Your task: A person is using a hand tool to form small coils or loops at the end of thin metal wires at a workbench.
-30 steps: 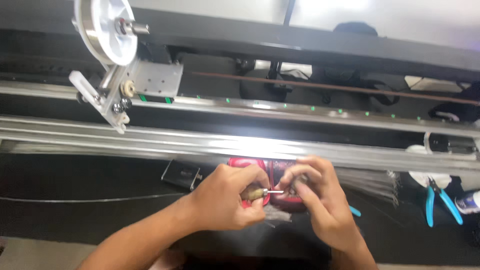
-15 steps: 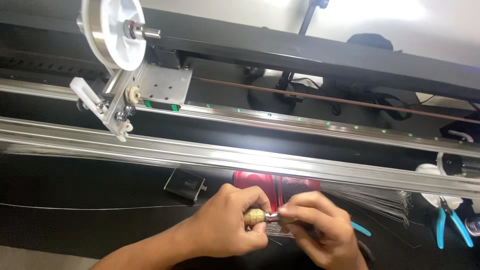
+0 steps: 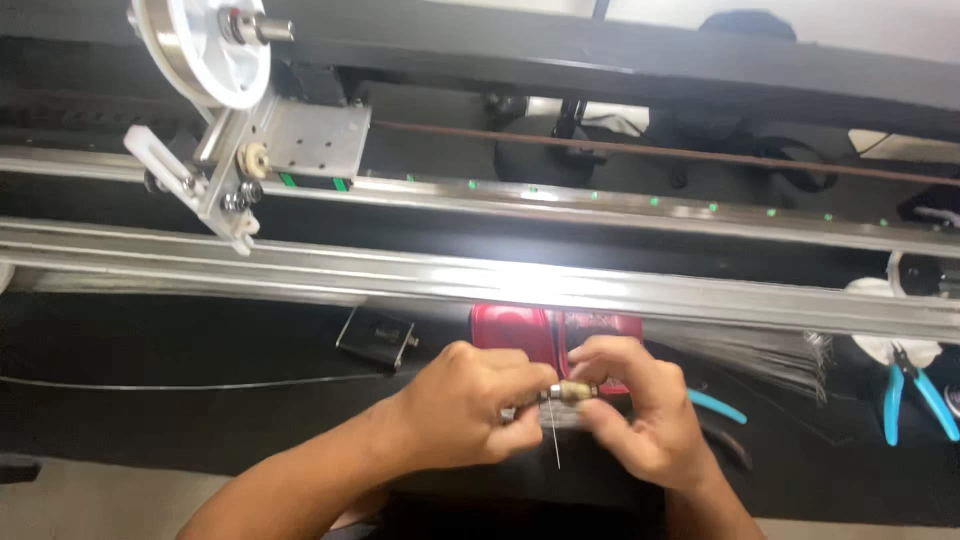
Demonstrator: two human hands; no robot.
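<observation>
My left hand and my right hand meet low in the middle of the head view, over a dark bench. Between their fingertips they pinch a small brass-coloured cylindrical fitting. A thin wire hangs straight down from it. Both hands grip the fitting, the left from the left end, the right from the right end. Just behind the hands lies a red case, partly hidden by them.
A long shiny metal rail runs across above the hands. A white wheel on a metal bracket stands at upper left. A small black box lies left of the red case. Blue-handled pliers lie far right. A bundle of thin wires fans out right.
The view has shifted a little, so the hands sit slightly lower and more central. Both hands stay together on the fitting, and a thin wire now shows hanging below it.
</observation>
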